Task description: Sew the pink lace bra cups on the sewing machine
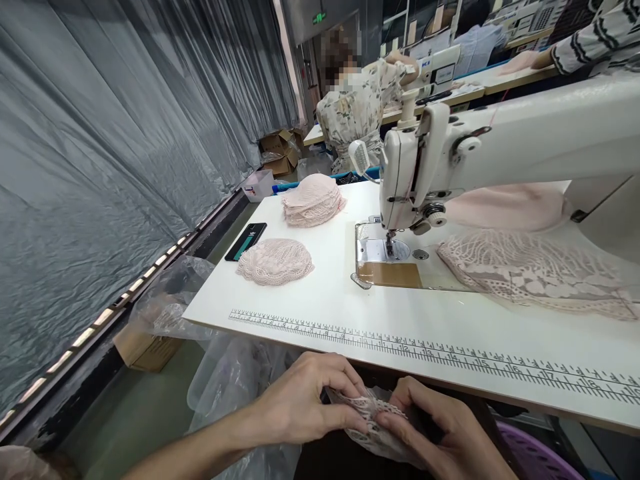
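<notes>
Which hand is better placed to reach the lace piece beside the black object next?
Probably the left hand: it's nearer that lace piece, though it and the right hand both hold fabric.

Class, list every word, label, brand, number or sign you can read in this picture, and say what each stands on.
"12", "13", "14", "15", "16", "17", "18": ruler along the table's front edge; its lower numbers are small.
"KI": sewing machine beyond the near one; any letters before it are hidden.
Too small to read: green sign, white bin, black flat item.
</notes>
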Motion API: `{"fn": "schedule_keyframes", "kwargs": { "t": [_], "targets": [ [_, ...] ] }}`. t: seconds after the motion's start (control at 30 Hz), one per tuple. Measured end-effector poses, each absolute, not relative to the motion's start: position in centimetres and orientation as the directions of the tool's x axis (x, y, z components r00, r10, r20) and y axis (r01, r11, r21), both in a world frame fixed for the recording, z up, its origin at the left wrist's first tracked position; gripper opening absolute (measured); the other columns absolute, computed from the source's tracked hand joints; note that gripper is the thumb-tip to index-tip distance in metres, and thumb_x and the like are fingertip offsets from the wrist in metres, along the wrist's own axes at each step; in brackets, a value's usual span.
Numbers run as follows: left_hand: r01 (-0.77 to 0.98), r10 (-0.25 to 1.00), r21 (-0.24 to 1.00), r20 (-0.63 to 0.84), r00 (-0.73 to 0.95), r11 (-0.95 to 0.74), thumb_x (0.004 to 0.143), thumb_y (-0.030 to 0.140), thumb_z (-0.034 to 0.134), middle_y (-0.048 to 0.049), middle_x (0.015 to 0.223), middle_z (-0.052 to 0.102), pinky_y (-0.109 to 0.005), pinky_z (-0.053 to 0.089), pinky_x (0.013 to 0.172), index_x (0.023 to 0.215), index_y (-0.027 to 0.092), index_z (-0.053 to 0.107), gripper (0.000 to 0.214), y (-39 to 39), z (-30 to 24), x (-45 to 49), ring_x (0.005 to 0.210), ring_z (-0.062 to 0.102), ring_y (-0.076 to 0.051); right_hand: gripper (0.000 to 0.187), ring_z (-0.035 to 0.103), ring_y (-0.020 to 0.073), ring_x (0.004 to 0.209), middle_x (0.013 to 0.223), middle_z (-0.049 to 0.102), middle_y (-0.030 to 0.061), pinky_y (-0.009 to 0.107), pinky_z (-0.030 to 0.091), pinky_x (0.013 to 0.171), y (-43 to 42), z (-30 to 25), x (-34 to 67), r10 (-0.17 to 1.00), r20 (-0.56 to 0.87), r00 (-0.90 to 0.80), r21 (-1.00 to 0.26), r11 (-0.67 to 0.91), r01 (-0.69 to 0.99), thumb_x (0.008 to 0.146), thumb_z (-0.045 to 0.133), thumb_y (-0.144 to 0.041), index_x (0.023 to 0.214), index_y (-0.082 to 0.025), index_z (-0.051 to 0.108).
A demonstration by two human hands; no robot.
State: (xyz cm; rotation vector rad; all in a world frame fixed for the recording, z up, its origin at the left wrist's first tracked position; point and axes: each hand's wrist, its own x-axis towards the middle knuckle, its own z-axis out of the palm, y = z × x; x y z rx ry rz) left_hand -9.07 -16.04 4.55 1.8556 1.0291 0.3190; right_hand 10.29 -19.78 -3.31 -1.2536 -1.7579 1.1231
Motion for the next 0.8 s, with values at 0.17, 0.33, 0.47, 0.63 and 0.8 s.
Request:
{"fn": "schedule_keyframes", "kwargs": {
  "t": [0.17,0.33,0.47,0.63,0.8],
  "targets": [
    [0.48,0.804,0.858,-0.152,0.575,-0.181,0.076,0.019,0.067,-0.0005,0.081,0.067,-0.02,0.044,0.073,0.068,0.014,0.067,0.01,-16.2,3.9,-8.9,0.076,0.062,-0.011,0.024,0.039,0.0095,0.051,0.057,0.043,-0.0066,0.017,0.033,0.046,-20.0,-2.9,10.1,0.959,0.034,-0.282,-0.92,0.141,0.366,0.088,0.047,-0.037,0.069,-0.022,0.043],
    [0.476,0.835,0.856,-0.106,0.54,-0.199,0.074,0.012,0.061,-0.0005,0.077,0.066,-0.019,0.044,0.067,0.064,0.014,0.06,0.01,-16.6,3.4,-8.7,0.072,0.061,-0.011,0.017,0.042,0.0101,0.048,0.054,0.042,-0.0076,0.017,0.035,0.046,-20.0,-3.0,10.0,0.954,0.039,-0.298,-0.9,0.163,0.403,0.087,0.049,-0.037,0.093,-0.022,0.055],
    [0.508,0.854,0.854,-0.181,0.487,-0.109,0.072,0.012,0.06,0.0001,0.075,0.065,-0.018,0.041,0.058,0.084,0.014,0.063,0.013,-16.7,3.1,-9.0,0.066,0.056,-0.01,0.028,0.051,0.0116,0.055,0.061,0.057,-0.0028,0.017,0.04,0.051,-19.8,-2.5,9.9,0.939,0.017,-0.345,-0.897,0.166,0.409,0.089,0.046,-0.04,0.072,-0.021,0.059],
    [0.505,0.826,0.856,-0.207,0.524,-0.106,0.073,0.027,0.069,0.0,0.082,0.067,-0.021,0.042,0.067,0.106,0.02,0.065,0.034,-16.6,2.5,-9.5,0.073,0.058,-0.013,0.032,0.052,0.0114,0.054,0.059,0.055,-0.0029,0.018,0.039,0.051,-19.7,-2.1,9.9,0.93,0.034,-0.365,-0.881,0.2,0.429,0.089,0.046,-0.041,0.067,-0.021,0.057],
    [0.534,0.829,0.831,-0.182,0.529,-0.158,0.069,0.032,0.075,0.0021,0.066,0.06,-0.02,0.037,0.062,0.082,0.019,0.073,0.019,-16.5,2.2,-8.9,0.067,0.053,-0.012,0.028,0.053,0.0117,0.06,0.066,0.054,-0.0025,0.019,0.04,0.055,-19.8,-1.7,10.1,0.918,0.088,-0.387,-0.887,0.249,0.39,0.091,0.046,-0.036,0.067,-0.022,0.052]
  ]
}}
